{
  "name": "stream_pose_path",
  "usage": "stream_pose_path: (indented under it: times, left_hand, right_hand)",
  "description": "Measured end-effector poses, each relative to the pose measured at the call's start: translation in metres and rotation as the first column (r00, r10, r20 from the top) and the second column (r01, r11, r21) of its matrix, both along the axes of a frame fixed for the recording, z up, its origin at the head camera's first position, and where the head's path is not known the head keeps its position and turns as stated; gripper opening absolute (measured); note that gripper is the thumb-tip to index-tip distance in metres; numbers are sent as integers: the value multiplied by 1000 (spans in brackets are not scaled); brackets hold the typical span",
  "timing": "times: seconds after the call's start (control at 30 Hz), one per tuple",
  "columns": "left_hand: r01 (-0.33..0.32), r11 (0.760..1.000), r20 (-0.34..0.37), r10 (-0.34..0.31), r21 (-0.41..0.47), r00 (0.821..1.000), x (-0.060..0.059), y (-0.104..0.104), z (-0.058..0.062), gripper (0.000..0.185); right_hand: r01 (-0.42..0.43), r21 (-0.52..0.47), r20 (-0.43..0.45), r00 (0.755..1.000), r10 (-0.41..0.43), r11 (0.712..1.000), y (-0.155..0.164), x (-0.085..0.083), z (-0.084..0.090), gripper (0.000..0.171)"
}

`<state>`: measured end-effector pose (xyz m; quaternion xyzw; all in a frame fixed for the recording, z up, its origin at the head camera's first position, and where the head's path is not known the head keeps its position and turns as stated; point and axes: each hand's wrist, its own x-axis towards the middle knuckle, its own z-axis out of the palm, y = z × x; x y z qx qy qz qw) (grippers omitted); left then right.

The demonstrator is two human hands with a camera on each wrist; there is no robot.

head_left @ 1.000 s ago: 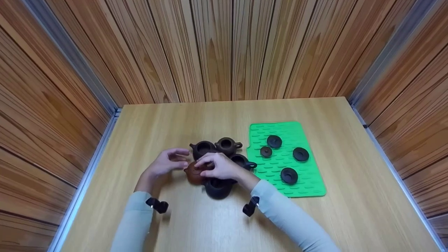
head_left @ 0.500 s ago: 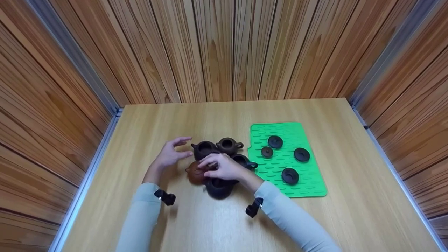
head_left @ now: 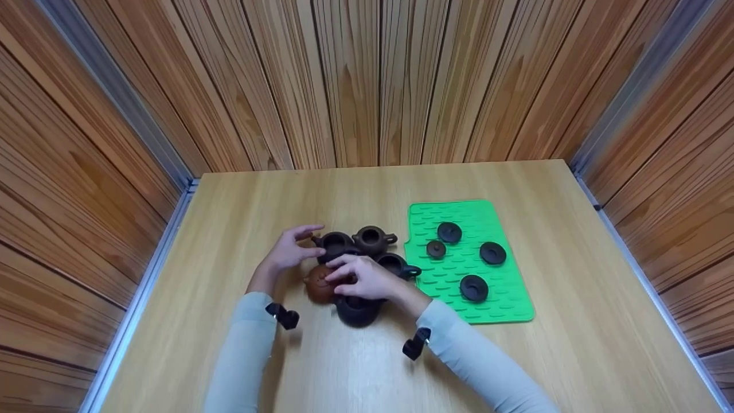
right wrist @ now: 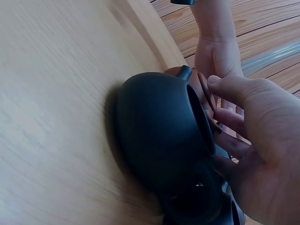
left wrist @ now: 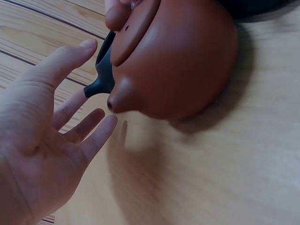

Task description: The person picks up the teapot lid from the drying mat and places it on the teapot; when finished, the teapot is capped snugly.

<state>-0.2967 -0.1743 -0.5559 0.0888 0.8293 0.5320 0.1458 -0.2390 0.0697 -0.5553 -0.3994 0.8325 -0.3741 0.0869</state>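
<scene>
Since a second ago, the left hand (head_left: 288, 250) has moved from beside the brown teapot (head_left: 317, 285) up toward the farthest-left dark pot (head_left: 334, 243), while the right hand (head_left: 367, 277) has stayed over the brown teapot's lid.

On the wooden table (head_left: 355, 189) lies one green mat (head_left: 504, 298), to the right of the brown teapot. Beside the mat stand five teapots: four dark ones without lids and the one brown one with its lid on. Four dark lids (head_left: 473, 287) lie apart on the mat.

The head view shows the whole cluster and the mat. Only the left wrist view shows the brown teapot's spout (left wrist: 119, 96) and lid knob (left wrist: 117, 16) close up, with the left palm facing it. Only the right wrist view shows the nearest dark pot (right wrist: 164, 140) from the side, just in front of the brown teapot.

The left grip is wide apart, fingers (left wrist: 70, 54) spread and straight, holding nothing, just beside the spout. The right grip is curled at the brown lid's edge; whether it actually pinches the lid cannot be told.
</scene>
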Motion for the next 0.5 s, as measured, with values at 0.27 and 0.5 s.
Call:
stream_pose_path:
  times: [0.27, 0.5]
  left_hand:
    - [26, 1000, 1, -26, 3, 1000, -5, 9, -3, 60]
    - [63, 998, -10, -63, 23, 998, -8, 12, -11, 56]
  right_hand:
    - [16, 22, -4, 1000, -16, 1000, 1, 0, -2, 31]
    - [13, 7, 9, 1000, -13, 1000, 3, 0, -3, 30]
